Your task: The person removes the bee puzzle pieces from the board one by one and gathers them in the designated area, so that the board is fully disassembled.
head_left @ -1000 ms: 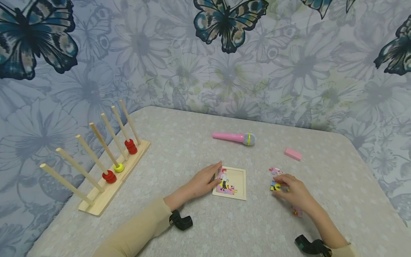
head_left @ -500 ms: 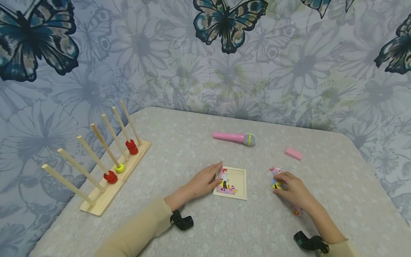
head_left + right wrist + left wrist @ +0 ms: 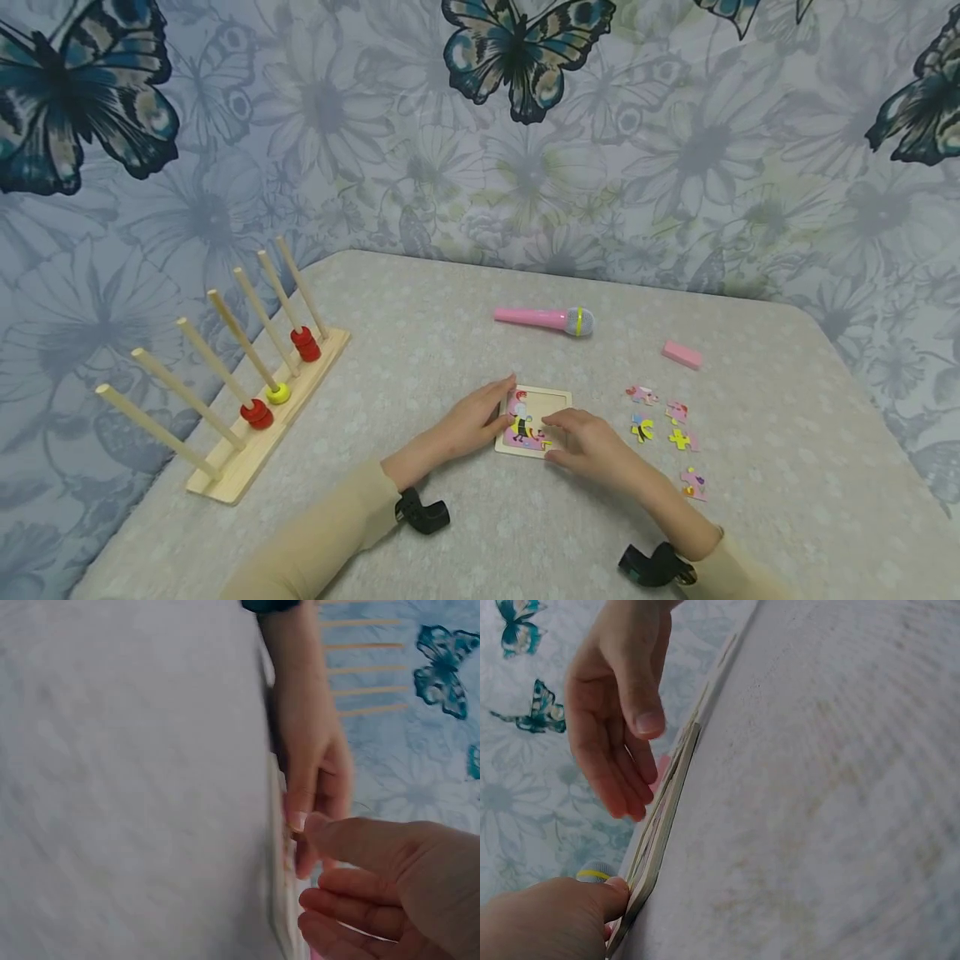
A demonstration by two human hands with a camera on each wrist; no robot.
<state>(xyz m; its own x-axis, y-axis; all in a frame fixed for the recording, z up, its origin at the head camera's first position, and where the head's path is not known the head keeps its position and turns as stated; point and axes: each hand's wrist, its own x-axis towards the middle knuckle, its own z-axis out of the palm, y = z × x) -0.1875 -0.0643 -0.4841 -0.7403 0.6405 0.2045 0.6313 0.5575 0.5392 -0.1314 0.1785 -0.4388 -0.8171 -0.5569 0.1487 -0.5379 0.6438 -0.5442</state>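
A square wooden puzzle tray [image 3: 553, 402] lies on the table, its left part filled with a bee picture [image 3: 522, 431] on pink. My left hand [image 3: 468, 425] grips the tray's left side, the thumb on the rim [image 3: 640, 898] in the left wrist view. Over the tray's right part hovers my right hand [image 3: 596, 448], fingers loosely bent, with nothing visible between them. Right of it lie several loose jigsaw pieces: a blue one with a bee [image 3: 642, 428], a yellow-and-pink one [image 3: 681, 439] and pink ones [image 3: 693, 483]. The right fingers hide some of the tray.
Beyond the tray lies a pink toy microphone [image 3: 536, 318], with a pink block [image 3: 682, 354] to its right. A wooden peg stand [image 3: 270, 417] with red and yellow rings stands at the left. The patterned wall [image 3: 465, 183] rises behind the table [image 3: 420, 325].
My right hand has moved left from the loose pieces to over the tray, and the pieces it covered now show. My left hand has stayed on the tray.
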